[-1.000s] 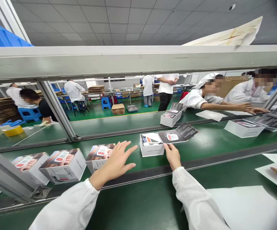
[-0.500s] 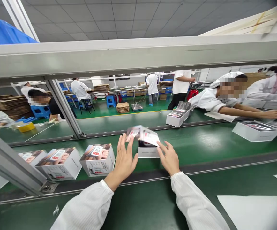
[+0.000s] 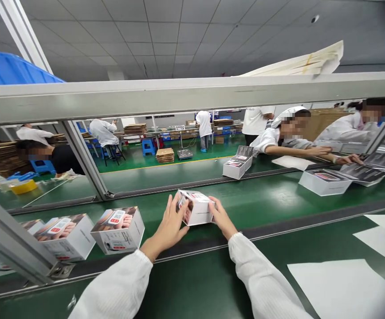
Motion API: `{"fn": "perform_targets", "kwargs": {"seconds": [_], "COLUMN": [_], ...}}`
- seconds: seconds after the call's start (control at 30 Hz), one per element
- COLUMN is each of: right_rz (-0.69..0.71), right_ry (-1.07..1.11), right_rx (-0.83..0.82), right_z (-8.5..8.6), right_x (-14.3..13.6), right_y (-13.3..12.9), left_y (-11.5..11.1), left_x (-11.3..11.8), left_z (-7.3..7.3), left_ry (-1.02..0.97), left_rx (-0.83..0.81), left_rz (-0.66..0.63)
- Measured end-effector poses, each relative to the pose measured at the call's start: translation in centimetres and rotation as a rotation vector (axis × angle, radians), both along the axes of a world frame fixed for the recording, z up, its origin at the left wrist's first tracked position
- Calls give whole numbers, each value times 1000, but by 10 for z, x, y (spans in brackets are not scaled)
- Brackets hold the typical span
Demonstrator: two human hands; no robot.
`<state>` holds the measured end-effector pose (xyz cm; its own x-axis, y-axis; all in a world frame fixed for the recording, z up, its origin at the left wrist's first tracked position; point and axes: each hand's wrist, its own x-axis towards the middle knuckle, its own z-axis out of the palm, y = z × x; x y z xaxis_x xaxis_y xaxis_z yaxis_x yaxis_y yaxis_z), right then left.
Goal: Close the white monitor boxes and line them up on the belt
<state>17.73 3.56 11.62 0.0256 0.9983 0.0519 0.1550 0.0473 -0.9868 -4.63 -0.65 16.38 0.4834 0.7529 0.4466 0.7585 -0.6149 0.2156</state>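
A printed white carton sits on the green conveyor belt between my hands, its lid down over the top. My left hand presses its fingers along the carton's picture side, the thumb at the near lower corner. On the opposite side, my right hand has its fingertips against the right edge. Together they grip the carton from both sides. To the left stands a closed carton with a wrist monitor picture, and another closed carton stands beyond it, beside the metal post.
A metal post and a crossbar frame the belt. Open cartons lie at the right, near co-workers' hands. Another open carton stands across the belt. White sheets lie on the near bench.
The carton's lid, half raised before, has come down. My hands have closed in on its sides and the carton has turned slightly. The view has shifted; a co-worker's hand now shows at the right edge.
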Motion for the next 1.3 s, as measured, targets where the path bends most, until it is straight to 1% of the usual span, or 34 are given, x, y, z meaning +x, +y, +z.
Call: {"fn": "perform_targets", "kwargs": {"seconds": [0.07,0.13,0.17,0.2,0.23,0.3,0.37,0.43,0.53,0.63,0.7,0.73,0.77,0.8,0.87,0.93,1.0,1.07,1.13,1.2,1.23,1.27,1.3], "right_rz": [130,253,298,322,325,301,251,205,130,22,-25,-32,-26,-6,70,171,232,236,225,197,160,92,-16], "right_ry": [121,160,142,102,44,-72,-121,-101,-44,-34,-88,-139,-204,-280,-448,-606,-732,-823,-869,-851,-820,-788,-769], "right_rx": [-79,-128,-144,-168,-196,-234,-221,-159,-43,112,202,227,232,221,170,128,128,162,229,304,341,380,425], "right_z": [4,9,12,15,18,25,35,48,77,106,116,116,112,105,81,51,24,6,-1,-1,1,3,5], "right_x": [-3,-8,-9,-10,-8,0,16,34,63,88,101,107,112,115,120,120,115,104,93,91,96,104,116], "right_y": [1,-1,-3,-5,-8,-11,-13,-15,-23,-43,-63,-75,-88,-102,-129,-153,-171,-183,-188,-190,-191,-192,-194], "left_y": [0,3,6,8,10,14,18,22,25,26,27,28,29,31,33,31,22,7,-13,-37,-49,-60,-71], "left_x": [-1,-2,-2,-3,-6,-13,-22,-32,-42,-49,-56,-60,-65,-70,-78,-84,-84,-77,-65,-50,-43,-37,-33], "left_z": [32,60,70,77,80,81,76,73,75,79,80,80,80,79,78,76,74,68,59,45,36,26,15], "left_ry": [114,201,233,261,289,342,389,422,457,471,477,483,491,502,525,540,522,448,348,257,218,186,161], "left_rx": [47,-8,-58,-107,-147,-186,-202,-224,-248,-226,-206,-202,-203,-210,-224,-193,-100,18,97,127,128,123,115], "left_rz": [-64,-122,-140,-150,-151,-131,-105,-95,-116,-126,-109,-97,-84,-76,-69,-54,-19,9,-25,-101,-136,-164,-185]}}
